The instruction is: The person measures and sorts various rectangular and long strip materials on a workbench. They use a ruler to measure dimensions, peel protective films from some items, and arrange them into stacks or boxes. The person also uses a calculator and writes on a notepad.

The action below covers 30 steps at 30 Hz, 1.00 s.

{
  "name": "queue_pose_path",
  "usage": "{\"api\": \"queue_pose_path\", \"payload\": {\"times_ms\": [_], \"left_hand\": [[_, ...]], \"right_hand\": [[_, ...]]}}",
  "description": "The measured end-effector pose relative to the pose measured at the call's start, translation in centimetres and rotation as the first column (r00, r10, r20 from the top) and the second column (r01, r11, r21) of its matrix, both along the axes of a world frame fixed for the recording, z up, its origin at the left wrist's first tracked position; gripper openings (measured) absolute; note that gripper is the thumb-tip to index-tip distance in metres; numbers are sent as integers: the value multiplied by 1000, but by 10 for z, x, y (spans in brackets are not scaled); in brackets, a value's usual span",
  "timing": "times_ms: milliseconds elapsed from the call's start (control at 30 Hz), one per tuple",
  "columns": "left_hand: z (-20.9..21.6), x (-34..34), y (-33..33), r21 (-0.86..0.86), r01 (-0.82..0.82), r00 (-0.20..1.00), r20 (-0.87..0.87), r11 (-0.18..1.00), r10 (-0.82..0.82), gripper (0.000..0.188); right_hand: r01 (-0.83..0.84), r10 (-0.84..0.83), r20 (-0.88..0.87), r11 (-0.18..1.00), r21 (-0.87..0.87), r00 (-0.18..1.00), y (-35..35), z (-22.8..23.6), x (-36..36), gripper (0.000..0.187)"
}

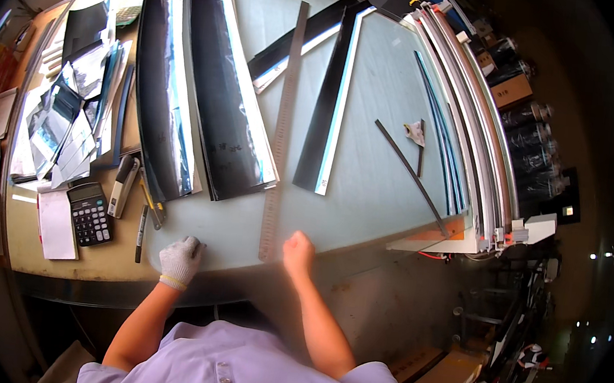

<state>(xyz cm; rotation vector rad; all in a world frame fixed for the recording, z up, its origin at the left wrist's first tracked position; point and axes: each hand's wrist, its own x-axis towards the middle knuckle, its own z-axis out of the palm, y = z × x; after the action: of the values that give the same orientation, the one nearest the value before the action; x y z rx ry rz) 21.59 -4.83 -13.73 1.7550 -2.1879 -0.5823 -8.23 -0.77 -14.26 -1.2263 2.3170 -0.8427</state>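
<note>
My left hand point(181, 260), in a white knitted glove, rests closed on the near edge of the glass tabletop point(363, 231). No object shows in its fingers. My bare right hand point(299, 253) is curled into a fist just right of the lower end of a long steel ruler point(275, 181). It appears apart from the ruler, and nothing sticks out of it. Beyond my hands lie two wide black sheets point(223, 100) with pale edges. A narrower black strip point(325, 104) lies right of the ruler, and another strip point(292, 51) slants beneath the ruler.
Left of my gloved hand are a black marker point(141, 235), a yellow-handled cutter point(149, 201), a stapler point(123, 186), a calculator point(90, 213) and a notepad point(57, 223). Film scraps point(67, 121) pile beyond. Thin dark bars point(407, 161) and long rails point(472, 119) lie to the right.
</note>
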Motion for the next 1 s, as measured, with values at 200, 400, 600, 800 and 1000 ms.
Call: {"api": "queue_pose_path", "payload": {"times_ms": [200, 400, 600, 800, 1000], "left_hand": [[-8, -12, 5, -135, -37, 996, 75, 990, 48, 22], [-15, -32, 7, -195, -251, 961, 69, 948, 269, 26], [-17, -90, 18, -87, -607, 787, -204, 790, 582, 29], [38, -263, 33, -106, -438, 878, -263, 893, 399, 13], [99, -338, 42, -36, -272, 940, -226, 962, 257, 9]], "right_hand": [[-22, 19, 89, 999, 37, 996, 26, -3, -29, 30], [42, -37, 111, 998, -48, 993, 10, 12, -142, 30], [115, -131, -78, 977, -181, 988, -53, 5, -336, 21], [150, -276, -312, 916, -372, 909, -203, 12, -460, 51], [307, -326, -507, 944, -123, 798, -271, 70, -450, 42]]}}
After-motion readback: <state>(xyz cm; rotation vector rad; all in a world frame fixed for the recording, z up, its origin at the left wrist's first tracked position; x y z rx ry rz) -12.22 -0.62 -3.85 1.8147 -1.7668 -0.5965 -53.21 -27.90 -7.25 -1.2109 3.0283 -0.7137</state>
